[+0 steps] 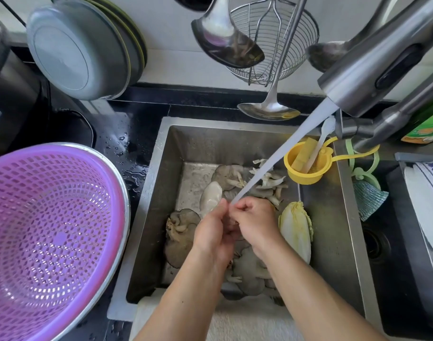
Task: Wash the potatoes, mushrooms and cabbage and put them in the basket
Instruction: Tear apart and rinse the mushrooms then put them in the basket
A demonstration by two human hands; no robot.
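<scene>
While water runs, left hand (211,232) and right hand (253,221) meet over the sink (328,232), grips curled together round something small; what it is cannot be told. Mushrooms (179,236) lie on the sink floor beneath and beyond the hands. Cabbage (296,228) lies just right of them. Purple basket (45,232) sits on the counter (126,148), left. Faucet (372,70) streams onto the fingers (240,205).

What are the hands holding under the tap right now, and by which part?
Both the left hand and right hand curl together around something small under the water stream, but the fingers hide it. What it is and where it is gripped cannot be told.
</scene>
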